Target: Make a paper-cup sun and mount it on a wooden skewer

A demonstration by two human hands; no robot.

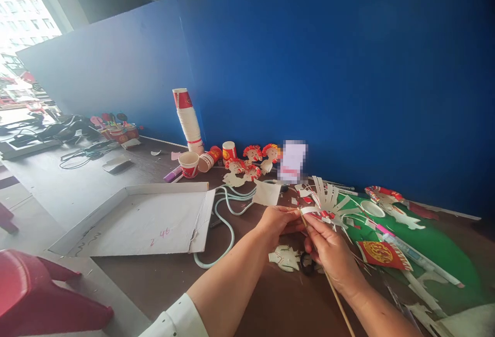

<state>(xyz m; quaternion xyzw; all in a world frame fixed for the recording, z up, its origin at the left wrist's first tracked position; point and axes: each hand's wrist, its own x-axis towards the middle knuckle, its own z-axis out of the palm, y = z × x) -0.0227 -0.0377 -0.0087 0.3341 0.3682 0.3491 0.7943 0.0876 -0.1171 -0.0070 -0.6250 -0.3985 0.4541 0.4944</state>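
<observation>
My left hand [280, 221] is closed in a pinch at the top end of a thin wooden stick [335, 296], where a white strip of a cut paper cup [328, 198] meets it. Wrapped around the stick just below is my right hand [328, 247]. The cup's wall is slit into long strips that fan outward, with red print near the middle. What lies exactly between my left fingertips is partly hidden. Under my hands, a cream paper cut-out [285, 258] with red dots lies beside a black roll of tape [308, 264].
A shallow white box lid [139, 223] lies left, with a pale cable [233, 234] beside it. Behind stand stacked paper cups [189, 125] and several red-fringed cut-outs [253, 154] before a blue partition [328, 69]. Right are a green mat [444, 244], red cup piece [382, 254] and scraps.
</observation>
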